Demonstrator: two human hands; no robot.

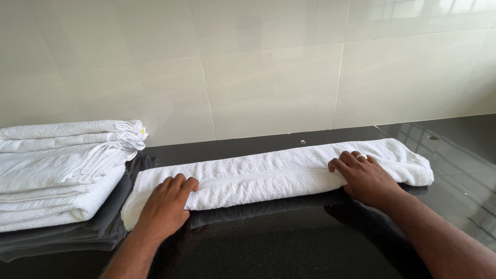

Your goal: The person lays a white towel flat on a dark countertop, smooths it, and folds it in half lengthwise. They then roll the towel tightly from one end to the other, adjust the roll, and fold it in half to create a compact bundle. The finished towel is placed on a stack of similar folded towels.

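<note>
A pale tiled wall point(268, 67) fills the upper half of the frame, and below it a glossy black counter point(289, 248) runs across the lower half. Along the middle of the counter lies a long white towel point(268, 175), folded lengthwise into a narrow band that stretches from lower left of centre to the right of the frame. At the left edge sits a stack of folded white towels point(57, 170), just beside the long towel's left end. The left hand point(168, 204) rests palm down on the near edge of the towel toward its left end, fingers curled together over the fold. The right hand point(364, 178) presses flat on the towel toward its right end, fingers spread a little, a ring point(361, 157) on one finger. Neither hand grips anything; both lie on the cloth.
</note>
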